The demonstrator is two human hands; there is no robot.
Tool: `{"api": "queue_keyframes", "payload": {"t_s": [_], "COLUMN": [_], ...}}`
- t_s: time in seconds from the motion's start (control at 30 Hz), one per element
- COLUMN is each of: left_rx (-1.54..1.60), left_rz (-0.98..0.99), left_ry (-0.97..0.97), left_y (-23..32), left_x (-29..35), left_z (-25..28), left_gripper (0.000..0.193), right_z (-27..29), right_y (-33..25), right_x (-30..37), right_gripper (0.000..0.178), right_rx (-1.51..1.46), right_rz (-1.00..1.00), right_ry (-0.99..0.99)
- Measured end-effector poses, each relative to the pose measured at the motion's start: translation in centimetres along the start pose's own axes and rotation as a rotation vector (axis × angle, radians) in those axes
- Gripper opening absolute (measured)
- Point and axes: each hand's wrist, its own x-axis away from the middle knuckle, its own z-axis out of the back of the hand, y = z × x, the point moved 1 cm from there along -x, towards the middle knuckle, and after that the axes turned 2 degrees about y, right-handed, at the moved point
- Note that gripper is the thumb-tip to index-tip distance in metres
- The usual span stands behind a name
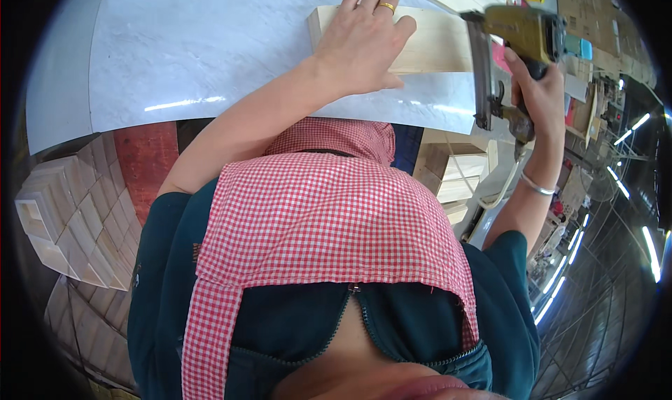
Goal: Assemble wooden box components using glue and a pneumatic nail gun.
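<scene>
My left hand (364, 39), with a gold ring on one finger, lies across the left part of a pale wooden box (437, 39). Its fingers bend over the far edge and grip the wood; the thumb points to the right. The box rests on a whitish, marble-patterned table (210, 43). My right hand (542, 95) is wrapped round the handle of a yellow and black nail gun (518, 32). The gun is held up at the right end of the box, its long magazine toward the wood. I cannot tell whether its nose touches the box.
A hose (507, 183) runs near my right forearm. Stacked wooden boxes (77, 211) stand at the lower left, beside a red panel (147, 162). More wooden pieces (458, 169) are below the table's right side. Cartons (588, 15) and shelves fill the far right.
</scene>
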Motion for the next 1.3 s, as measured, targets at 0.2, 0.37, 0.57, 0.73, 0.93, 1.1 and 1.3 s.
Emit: {"api": "queue_keyframes", "payload": {"t_s": [0.2, 0.37, 0.57, 0.73, 0.93, 1.1, 1.3], "left_rx": [0.113, 0.952, 0.988, 0.782, 0.618, 0.864, 0.064], "left_rz": [0.050, 0.570, 1.070, 1.223, 1.065, 1.060, 0.977], "left_ry": [0.017, 0.053, 0.372, 0.482, 0.714, 1.025, 1.628], "left_y": [-1.5, -5.4, -11.4, -9.2, -11.2, -8.7, -4.1], "left_x": [1.2, 5.4, 16.2, 16.7, 18.4, 21.0, 33.7], "left_z": [1.1, 8.3, 12.6, 12.9, 9.9, 17.3, 32.7], "left_gripper": [0.057, 0.052, 0.067, 0.072, 0.050, 0.057, 0.064], "right_z": [-1.3, -3.7, -6.0, -5.5, -6.8, -8.2, -12.3], "right_y": [11.7, 23.8, 31.3, 29.5, 21.9, 17.8, 13.8], "right_x": [1.4, 1.7, 0.7, -0.7, -0.9, -1.6, -2.9], "right_gripper": [0.034, 0.054, 0.062, 0.054, 0.044, 0.041, 0.045], "right_rx": [0.181, 0.569, 0.653, 0.692, 0.468, 0.379, 0.130], "right_rz": [-0.023, -0.130, -0.046, -0.139, 0.185, 0.091, 0.249], "right_ry": [0.285, 0.426, 0.563, 0.582, 0.809, 0.569, 0.654]}}
